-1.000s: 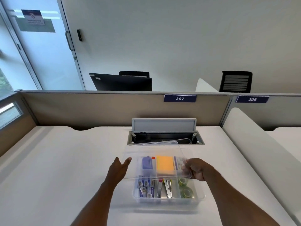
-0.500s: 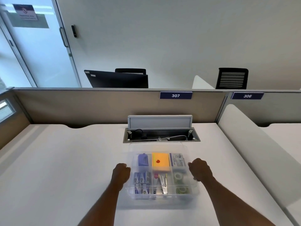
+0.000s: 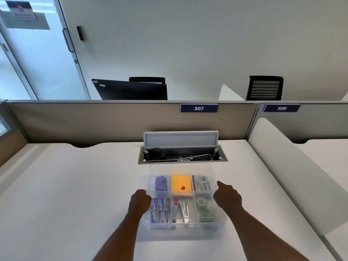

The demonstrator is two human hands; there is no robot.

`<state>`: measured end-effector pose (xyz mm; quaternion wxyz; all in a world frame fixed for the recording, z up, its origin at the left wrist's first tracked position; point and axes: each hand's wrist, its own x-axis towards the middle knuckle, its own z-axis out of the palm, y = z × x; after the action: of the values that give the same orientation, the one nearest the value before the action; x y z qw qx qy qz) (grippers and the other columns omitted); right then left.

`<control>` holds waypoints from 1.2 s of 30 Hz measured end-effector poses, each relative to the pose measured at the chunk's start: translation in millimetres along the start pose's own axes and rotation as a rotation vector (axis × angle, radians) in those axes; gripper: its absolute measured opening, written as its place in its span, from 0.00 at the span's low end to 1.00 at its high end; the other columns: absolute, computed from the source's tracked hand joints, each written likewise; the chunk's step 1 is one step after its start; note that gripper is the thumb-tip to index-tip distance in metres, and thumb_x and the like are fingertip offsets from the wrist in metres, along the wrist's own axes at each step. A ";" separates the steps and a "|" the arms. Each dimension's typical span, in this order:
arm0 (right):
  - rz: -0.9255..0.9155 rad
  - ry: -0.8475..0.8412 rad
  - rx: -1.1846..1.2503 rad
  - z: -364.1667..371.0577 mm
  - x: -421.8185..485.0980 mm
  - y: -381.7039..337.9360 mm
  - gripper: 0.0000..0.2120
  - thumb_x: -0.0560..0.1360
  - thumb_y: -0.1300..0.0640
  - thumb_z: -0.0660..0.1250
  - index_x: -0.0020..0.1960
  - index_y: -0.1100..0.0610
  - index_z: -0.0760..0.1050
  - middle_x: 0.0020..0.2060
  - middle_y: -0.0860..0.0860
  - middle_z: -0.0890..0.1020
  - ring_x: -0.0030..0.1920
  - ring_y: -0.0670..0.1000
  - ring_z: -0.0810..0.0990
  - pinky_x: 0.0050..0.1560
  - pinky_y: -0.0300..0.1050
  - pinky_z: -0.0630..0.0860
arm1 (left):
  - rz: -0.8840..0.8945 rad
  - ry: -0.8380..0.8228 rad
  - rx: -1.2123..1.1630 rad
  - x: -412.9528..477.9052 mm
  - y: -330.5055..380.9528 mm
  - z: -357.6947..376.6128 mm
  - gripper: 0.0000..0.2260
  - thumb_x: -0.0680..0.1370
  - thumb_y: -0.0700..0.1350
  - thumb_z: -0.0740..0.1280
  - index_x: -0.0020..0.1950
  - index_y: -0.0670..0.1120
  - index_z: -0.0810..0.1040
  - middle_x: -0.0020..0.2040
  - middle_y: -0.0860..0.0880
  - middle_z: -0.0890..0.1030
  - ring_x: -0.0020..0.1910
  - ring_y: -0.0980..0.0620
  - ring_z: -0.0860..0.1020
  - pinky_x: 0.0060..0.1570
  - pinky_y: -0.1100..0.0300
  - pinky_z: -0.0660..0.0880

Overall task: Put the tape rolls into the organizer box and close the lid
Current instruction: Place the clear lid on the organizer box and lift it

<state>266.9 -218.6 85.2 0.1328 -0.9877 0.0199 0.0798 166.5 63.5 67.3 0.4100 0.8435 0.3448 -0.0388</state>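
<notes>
A person is leaning over a white desk (image 3: pixel 75 185), both bare forearms reaching forward to a clear plastic organizer box (image 3: pixel 183 226) sitting between the hands. The left hand (image 3: pixel 140 201) is curling into a loose fist and pressing against the box's left edge. The right hand (image 3: pixel 227 197) is also mostly curled, one finger pointing forward, and is resting against the right edge; neither hand is holding anything loose. The transparent lid (image 3: pixel 181 167) is lying flat over the compartments, so it appears to be down, though whether it is latched cannot be told. Two greenish tape rolls (image 3: pixel 203 209) are sitting inside, in the near compartment just left of the right hand. An orange pad (image 3: pixel 181 185) is lying in the middle compartment, farther forward between the hands. Judging by this, the rolls are already stowed, and only pressing the lid fully shut seems to be remaining.
</notes>
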 end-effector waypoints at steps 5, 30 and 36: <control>-0.064 0.016 -0.043 9.4 -3.9 1.1 0.19 0.74 0.59 0.55 0.64 0.53 0.69 0.52 0.56 0.82 0.53 0.60 0.81 0.51 0.48 0.76 | 0.018 0.001 0.042 2.7 -3.7 1.3 0.08 0.74 0.36 0.58 0.47 0.39 0.77 0.58 0.38 0.79 0.56 0.40 0.77 0.51 0.59 0.70; -0.033 0.071 0.115 48.8 -25.8 21.4 0.30 0.77 0.63 0.53 0.77 0.50 0.50 0.43 0.57 0.83 0.42 0.58 0.82 0.42 0.44 0.73 | 0.083 0.225 -0.240 -28.3 -20.9 39.0 0.21 0.78 0.34 0.58 0.71 0.42 0.67 0.66 0.38 0.76 0.63 0.38 0.75 0.64 0.47 0.69; -0.027 0.109 0.110 53.9 -26.7 24.1 0.28 0.79 0.60 0.55 0.77 0.51 0.52 0.40 0.55 0.83 0.33 0.52 0.76 0.39 0.45 0.76 | 0.093 0.287 -0.154 -26.7 -22.7 46.4 0.20 0.78 0.37 0.59 0.71 0.44 0.67 0.64 0.38 0.77 0.59 0.35 0.77 0.60 0.42 0.72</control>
<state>230.9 -227.0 32.1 0.1865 -0.9820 0.0180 0.0227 142.3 25.1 30.9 0.4213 0.8216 0.3621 0.1278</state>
